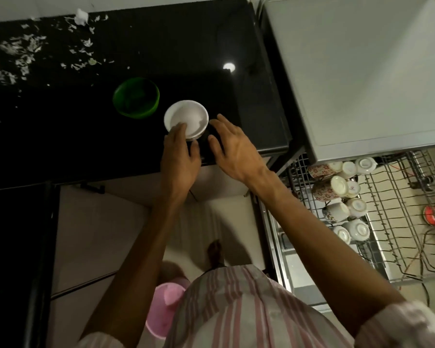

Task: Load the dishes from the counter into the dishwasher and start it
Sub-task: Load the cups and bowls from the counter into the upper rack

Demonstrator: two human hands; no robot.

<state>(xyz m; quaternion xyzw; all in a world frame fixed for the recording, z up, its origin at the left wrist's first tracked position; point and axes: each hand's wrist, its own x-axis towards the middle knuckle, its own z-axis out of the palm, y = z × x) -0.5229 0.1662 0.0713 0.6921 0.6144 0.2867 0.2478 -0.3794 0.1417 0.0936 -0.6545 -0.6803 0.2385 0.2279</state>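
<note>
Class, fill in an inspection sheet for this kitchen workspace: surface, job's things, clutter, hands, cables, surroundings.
Surface: black counter, glossy, reflecting a lamp.
Job's things: white bowls, apparently stacked, near the counter's front edge; green bowl behind and left of them; cups already in the pulled-out dishwasher rack.
Clutter: pale scraps scattered over the counter's far left.
Hands: left hand touches the white bowls' near rim; right hand open beside them, apart.
Cables: thin wires below the rack.
Surroundings: pink bucket on the floor.
</note>
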